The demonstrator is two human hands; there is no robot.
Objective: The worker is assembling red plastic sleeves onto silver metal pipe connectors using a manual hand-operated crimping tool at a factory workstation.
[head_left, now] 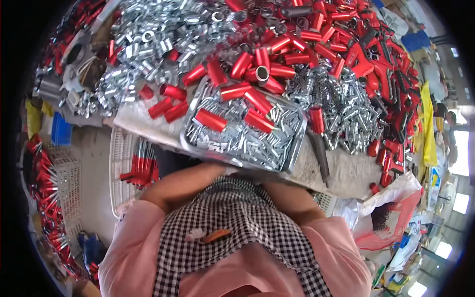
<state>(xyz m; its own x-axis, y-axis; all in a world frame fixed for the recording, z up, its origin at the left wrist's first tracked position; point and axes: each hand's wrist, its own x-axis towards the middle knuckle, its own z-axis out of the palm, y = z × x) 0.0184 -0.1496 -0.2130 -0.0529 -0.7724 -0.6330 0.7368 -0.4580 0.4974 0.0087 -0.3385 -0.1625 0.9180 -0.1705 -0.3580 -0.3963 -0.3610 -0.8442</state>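
Observation:
Both my forearms reach in to the front edge of the worktable, just under a metal tray. My left forearm ends at the tray's near rim, and the fingers of that hand are hidden. The right forearm also runs beneath the rim, so its hand cannot be seen. Whether either hand holds anything does not show. Small silver pins fill the tray. Several red metal sleeves lie on top of them, among them a red sleeve near the tray's left side.
Silver collars are heaped at the far left, with springs and bolts right of the tray. Red tool frames pile up farther right. A dark bar lies by the tray. Left, a white crate holds red-handled parts.

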